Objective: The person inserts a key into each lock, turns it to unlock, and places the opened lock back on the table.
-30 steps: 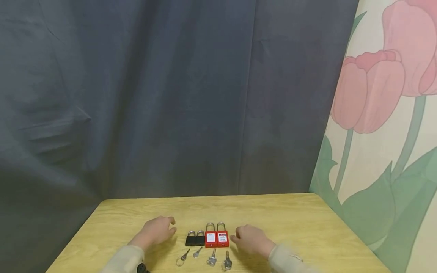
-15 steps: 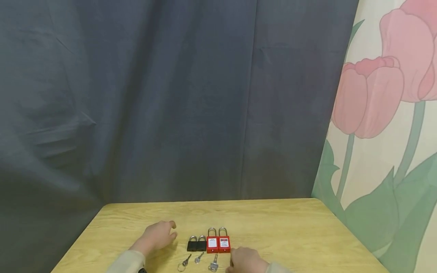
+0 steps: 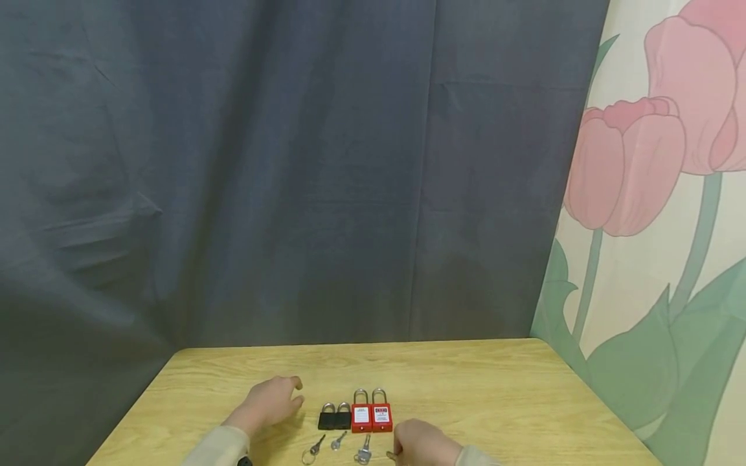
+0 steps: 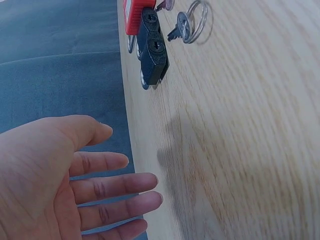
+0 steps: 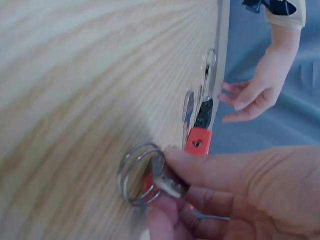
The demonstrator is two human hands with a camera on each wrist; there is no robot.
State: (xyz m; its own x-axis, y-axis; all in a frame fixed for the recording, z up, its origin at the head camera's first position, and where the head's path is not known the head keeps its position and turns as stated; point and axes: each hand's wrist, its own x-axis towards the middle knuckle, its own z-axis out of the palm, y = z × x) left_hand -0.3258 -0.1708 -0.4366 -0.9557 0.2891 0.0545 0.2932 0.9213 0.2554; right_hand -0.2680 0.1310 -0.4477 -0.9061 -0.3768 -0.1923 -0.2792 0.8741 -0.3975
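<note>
My right hand [image 3: 425, 443] pinches a key [image 5: 169, 181] between thumb and fingers at the right end of the row of keys. Two linked rings [image 5: 131, 172] hang from it in the right wrist view. My left hand [image 3: 271, 402] hovers over the table to the left of the padlocks, its fingers extended and slightly bent, holding nothing. Side by side lie two black padlocks [image 3: 335, 421] and two red padlocks [image 3: 372, 419], all shackles pointing away from me. In front of them are a key with a ring [image 3: 315, 446], a small key [image 3: 339, 440] and a larger key [image 3: 364, 450].
A light wooden table [image 3: 466, 388] carries everything. Behind it and on the left hangs a dark grey-blue curtain [image 3: 326, 194]. On the right stands a wall [image 3: 629, 310] painted with pink tulips.
My right hand has come from beside the red padlocks down to the rightmost key and taken hold of it. The left hand stays nearly still. The head view has tilted up slightly.
</note>
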